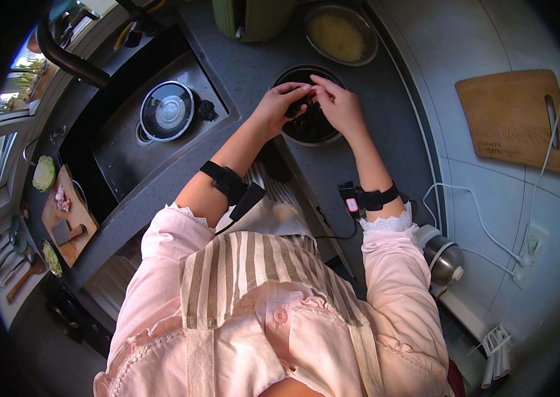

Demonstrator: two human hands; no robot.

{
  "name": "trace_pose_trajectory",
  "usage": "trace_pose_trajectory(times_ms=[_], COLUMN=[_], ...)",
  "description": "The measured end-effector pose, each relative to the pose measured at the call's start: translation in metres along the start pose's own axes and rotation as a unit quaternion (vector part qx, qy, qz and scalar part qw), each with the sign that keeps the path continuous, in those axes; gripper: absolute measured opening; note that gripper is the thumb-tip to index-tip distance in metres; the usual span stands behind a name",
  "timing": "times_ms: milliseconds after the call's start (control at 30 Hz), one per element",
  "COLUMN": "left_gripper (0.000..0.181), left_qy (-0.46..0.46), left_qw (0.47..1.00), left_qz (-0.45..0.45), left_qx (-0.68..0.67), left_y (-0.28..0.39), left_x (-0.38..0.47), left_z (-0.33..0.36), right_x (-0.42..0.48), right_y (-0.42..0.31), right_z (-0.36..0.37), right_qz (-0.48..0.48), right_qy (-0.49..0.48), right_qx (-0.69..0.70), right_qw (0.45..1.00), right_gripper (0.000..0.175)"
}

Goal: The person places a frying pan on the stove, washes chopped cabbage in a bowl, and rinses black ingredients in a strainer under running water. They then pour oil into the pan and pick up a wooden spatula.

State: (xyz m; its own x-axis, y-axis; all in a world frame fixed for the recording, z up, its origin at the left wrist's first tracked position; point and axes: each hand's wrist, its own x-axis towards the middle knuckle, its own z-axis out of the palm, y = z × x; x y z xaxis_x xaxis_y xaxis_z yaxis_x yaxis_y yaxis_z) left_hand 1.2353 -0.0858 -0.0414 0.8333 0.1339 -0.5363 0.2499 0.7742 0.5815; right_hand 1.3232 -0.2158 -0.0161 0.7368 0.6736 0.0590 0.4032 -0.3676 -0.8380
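Note:
Before me on the grey counter stands a round metal bowl [309,144] holding dark, wet-looking food pieces [312,126], perhaps wood ear fungus. Above its far half, my left hand [282,103] comes in from the left with its fingers curled. My right hand [338,103] meets it from the right, and the fingertips of both touch or nearly touch. Dark matter shows between the left thumb and fingers, but whether it is held or lies in the bowl behind is unclear. Anything pinched between the fingertips is too small to make out.
Left, the sink [126,154] holds a glass lid [167,111] and a dark clump [207,110] under a black faucet [66,57]. Farther back are a bowl of yellowish food [337,37] and a green container [255,17]. A cleaver [66,231] lies on a cutting board [74,213].

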Motion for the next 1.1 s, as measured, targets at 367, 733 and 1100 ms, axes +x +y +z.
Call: trace_pose_trajectory(times_ms=[367, 733, 1100], left_gripper=[0.019, 0.027, 0.024], left_qy=[0.064, 0.082, 0.064], left_qw=[0.992, 0.988, 0.995], left_qz=[0.043, 0.042, 0.019], left_qx=[-0.095, -0.122, -0.074], left_y=[0.023, 0.029, 0.024], left_x=[-0.008, -0.017, -0.027], left_z=[-0.043, -0.051, -0.059], right_x=[-0.031, -0.041, -0.014], right_y=[0.051, 0.054, 0.047], right_z=[-0.016, 0.007, -0.033], right_qz=[-0.030, -0.099, 0.203], right_qy=[-0.111, -0.165, -0.178], right_qx=[-0.162, -0.354, 0.081], right_qw=[0.980, 0.915, 0.959], right_gripper=[0.016, 0.022, 0.030])
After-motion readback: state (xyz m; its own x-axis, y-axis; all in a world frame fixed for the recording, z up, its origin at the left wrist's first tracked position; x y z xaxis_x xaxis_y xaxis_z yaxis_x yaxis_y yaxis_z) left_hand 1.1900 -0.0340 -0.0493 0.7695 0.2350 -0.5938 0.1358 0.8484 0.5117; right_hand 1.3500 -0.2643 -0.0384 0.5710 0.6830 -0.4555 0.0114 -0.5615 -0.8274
